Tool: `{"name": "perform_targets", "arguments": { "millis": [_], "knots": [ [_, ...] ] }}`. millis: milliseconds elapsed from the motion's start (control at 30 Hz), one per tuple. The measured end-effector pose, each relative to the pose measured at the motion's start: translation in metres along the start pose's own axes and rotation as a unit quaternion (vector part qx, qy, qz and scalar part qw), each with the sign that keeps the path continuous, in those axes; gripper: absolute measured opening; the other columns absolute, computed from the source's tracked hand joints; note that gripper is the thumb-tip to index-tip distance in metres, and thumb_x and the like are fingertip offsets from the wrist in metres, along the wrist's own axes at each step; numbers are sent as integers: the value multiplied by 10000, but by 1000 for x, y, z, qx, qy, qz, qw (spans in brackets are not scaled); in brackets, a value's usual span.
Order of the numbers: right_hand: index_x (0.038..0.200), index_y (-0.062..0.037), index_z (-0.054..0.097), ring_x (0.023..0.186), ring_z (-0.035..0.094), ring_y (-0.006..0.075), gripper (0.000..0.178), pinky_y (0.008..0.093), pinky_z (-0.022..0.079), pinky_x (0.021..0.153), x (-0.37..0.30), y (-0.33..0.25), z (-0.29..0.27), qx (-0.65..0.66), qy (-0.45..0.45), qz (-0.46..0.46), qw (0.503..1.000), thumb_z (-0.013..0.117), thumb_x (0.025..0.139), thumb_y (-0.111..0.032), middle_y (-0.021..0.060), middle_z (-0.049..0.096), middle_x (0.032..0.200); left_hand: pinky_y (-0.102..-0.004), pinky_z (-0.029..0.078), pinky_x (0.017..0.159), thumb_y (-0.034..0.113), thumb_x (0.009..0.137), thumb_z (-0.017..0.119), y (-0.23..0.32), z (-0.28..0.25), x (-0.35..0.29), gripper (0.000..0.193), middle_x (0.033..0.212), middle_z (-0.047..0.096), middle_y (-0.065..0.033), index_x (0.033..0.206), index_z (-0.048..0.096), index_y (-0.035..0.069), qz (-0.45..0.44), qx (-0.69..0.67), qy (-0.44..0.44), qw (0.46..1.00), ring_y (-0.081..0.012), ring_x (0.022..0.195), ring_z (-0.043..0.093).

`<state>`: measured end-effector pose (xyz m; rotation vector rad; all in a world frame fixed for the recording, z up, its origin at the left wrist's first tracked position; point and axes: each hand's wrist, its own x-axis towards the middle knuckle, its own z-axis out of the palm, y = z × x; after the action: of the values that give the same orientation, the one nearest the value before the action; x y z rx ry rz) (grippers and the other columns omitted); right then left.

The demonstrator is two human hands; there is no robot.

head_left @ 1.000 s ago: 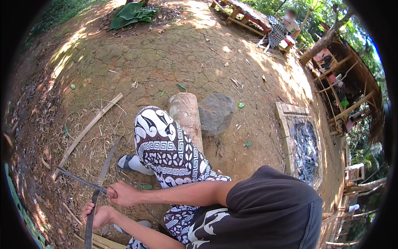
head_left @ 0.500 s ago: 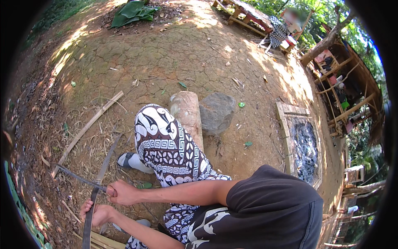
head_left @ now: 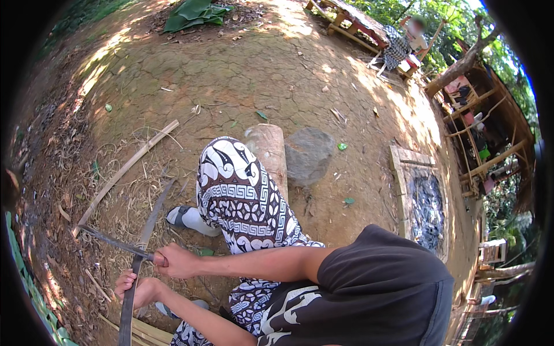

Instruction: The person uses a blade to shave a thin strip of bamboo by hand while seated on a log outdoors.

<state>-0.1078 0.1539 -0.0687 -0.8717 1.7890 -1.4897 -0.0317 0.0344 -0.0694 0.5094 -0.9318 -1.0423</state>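
My right hand (head_left: 176,260) is closed round the handle of a long knife (head_left: 112,240), whose dark blade points left. Close to the handle, the blade lies across a long, thin, flat strip (head_left: 151,222) that looks like bamboo. My left hand (head_left: 138,289) grips this strip just below the crossing, its fingers wrapped over the edge. The strip slants from beside my foot down past the lower picture edge. Thin curled shavings (head_left: 135,190) are scattered on the ground beyond the blade.
Another pale strip (head_left: 127,167) lies on the soil at left. Ahead of my knee are a log (head_left: 271,150) and a grey stone (head_left: 310,155). To the right is a wood-framed ash pit (head_left: 424,202). Farther off, a person (head_left: 398,49) sits on a bench near a hut (head_left: 490,115).
The whole view has shifted slightly. The knife still lies across the strip near its handle, and both hands keep their grips with little visible movement.
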Motion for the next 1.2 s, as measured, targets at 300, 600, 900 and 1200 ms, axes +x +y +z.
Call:
{"name": "perform_targets", "arguments": {
  "millis": [300,600,900,1200],
  "knots": [
    [701,-3,539,623,607,440,260,497,473,580,1,17,-11,-85,-23,0,996,649,802,-215,232,578,611,-360,475,529,163,869,442,-3,7,1,274,582,435,-70,621,441,44,22,56,60,996,-209,521,459],
    [698,-14,520,605,600,434,290,493,472,572,-1,22,-15,-91,-22,18,995,660,814,-240,217,577,604,-357,470,523,218,909,409,-5,5,4,339,588,430,-69,627,464,39,14,60,62,996,-213,529,455],
    [693,-24,472,553,566,405,341,471,449,539,0,32,-6,-84,-6,0,996,683,828,-257,175,538,564,-358,464,529,241,889,413,-4,5,4,338,584,435,-72,624,476,42,6,62,60,996,-216,526,452],
    [694,-17,517,580,590,399,268,471,456,552,1,46,-11,-107,-3,17,994,668,803,-210,190,579,602,-354,456,515,176,852,460,-7,1,1,270,564,440,-82,610,439,58,19,78,79,994,-213,494,459]
  ]
}}
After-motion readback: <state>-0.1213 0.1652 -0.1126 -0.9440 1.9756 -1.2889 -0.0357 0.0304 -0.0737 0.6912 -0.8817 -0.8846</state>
